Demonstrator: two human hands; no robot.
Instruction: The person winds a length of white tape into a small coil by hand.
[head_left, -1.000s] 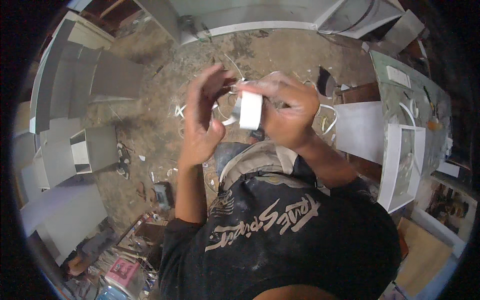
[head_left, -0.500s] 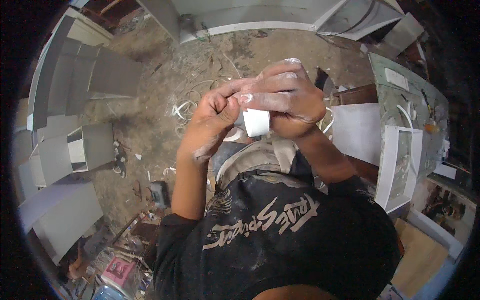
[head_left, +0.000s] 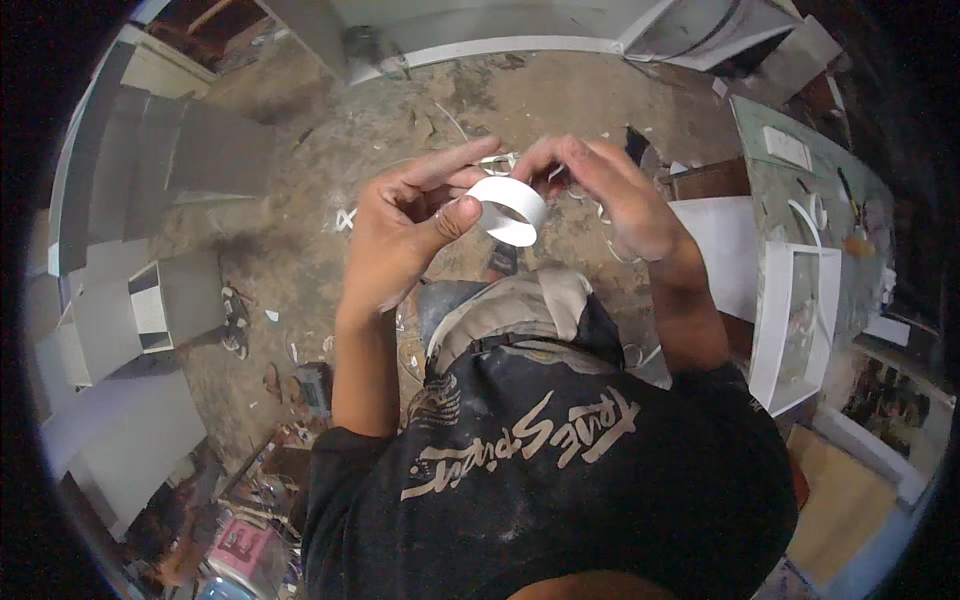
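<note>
Aslant, white ring [head_left: 522, 196] in left fingers [head_left: 460, 216], opening bodyward, long axis dipping rightward

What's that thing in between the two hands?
A rolled white strip is between the left hand and the right hand, gripped by the left; the head view shows it.

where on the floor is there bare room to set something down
Mostly bare: the floor between the grey panel and the left hand, bar stray scraps; also below the white-edged panel up top. Crowded: lower left, around the pink box.
</note>
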